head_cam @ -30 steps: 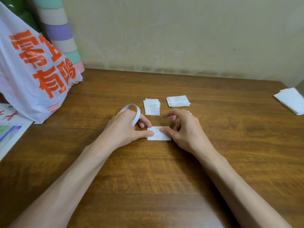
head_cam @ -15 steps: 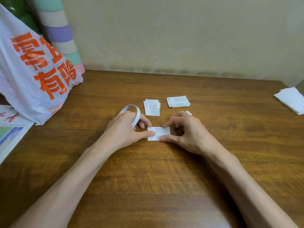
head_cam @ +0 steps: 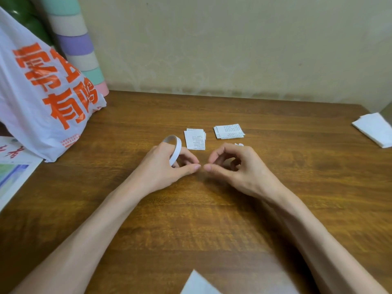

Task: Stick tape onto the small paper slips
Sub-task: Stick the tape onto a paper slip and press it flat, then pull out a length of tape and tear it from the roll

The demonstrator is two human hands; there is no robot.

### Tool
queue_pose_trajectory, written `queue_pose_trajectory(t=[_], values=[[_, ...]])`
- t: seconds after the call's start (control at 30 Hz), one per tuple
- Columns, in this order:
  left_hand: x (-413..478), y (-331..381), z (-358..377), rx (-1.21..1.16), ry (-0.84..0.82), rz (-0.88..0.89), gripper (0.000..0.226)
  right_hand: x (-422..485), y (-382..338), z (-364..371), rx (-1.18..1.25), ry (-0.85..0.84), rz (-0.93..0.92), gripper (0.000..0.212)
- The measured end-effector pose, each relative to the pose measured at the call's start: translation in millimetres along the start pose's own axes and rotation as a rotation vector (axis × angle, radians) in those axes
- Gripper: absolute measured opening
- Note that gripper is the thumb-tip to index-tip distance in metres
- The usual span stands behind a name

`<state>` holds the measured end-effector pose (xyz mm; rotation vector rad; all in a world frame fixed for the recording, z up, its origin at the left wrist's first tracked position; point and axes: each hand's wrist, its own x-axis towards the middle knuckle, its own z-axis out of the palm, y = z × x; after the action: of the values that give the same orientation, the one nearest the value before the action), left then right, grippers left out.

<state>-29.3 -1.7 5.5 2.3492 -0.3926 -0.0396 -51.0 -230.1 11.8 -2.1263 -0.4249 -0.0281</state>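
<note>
while slips (head_cam: 195,139) lie beyond, left hand (head_cam: 163,168) holds tape (head_cam: 175,149).

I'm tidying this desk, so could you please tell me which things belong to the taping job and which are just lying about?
For the job: tape roll, gripped by the left hand; left slip stack; right slip stack.
Lying about: plastic bag; striped tube; folded white paper at the right edge; printed sheet.

We are stretching both bare forearms forward and inward. Our left hand (head_cam: 163,167) is gripping the tape ring (head_cam: 177,150), thumb pointing right. Our right hand (head_cam: 239,166) is curling its fingers, its thumb tip nearly meeting the left thumb.
</note>
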Motion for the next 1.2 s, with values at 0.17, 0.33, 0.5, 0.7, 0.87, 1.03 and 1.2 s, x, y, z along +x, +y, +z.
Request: queue_pose_trajectory(t=[0.17, 0.33, 0.5, 0.7, 0.87, 1.03, 1.2], values=[[2.0, -3.9, 2.7, 0.007, 0.097, 0.023, 0.007, -13.5, -13.2, 1.5, -0.135, -0.421, -0.044, 0.058], [2.1, -4.1, 3.5, -0.012, 0.131, 0.033, 0.003, -9.4, -11.9, 8.3, -0.15, -0.304, -0.07, 0.049], [0.9, -1.2, 7.9, 0.013, 0.107, 0.043, 0.008, -7.1, -1.5, 11.5, -0.149, -0.201, -0.073, 0.046], [0.4, -2.1, 8.1, 0.007, 0.129, 0.051, 0.008, -2.8, 7.9, 13.7, -0.098, -0.111, -0.085, 0.041], [1.6, -3.8, 8.5, 0.025, 0.196, 0.024, 0.009, 1.9, 13.5, 18.0, -0.111, -0.036, -0.086, 0.038], [3.2, -5.5, 7.9, 0.03, 0.224, -0.004, 0.01, 5.2, 17.3, 19.5, -0.116, 0.013, -0.091, 0.035], [3.1, -4.5, 8.3, 0.04, 0.21, -0.011, 0.012, 7.1, 19.2, 20.1, -0.117, 0.041, -0.094, 0.034]])
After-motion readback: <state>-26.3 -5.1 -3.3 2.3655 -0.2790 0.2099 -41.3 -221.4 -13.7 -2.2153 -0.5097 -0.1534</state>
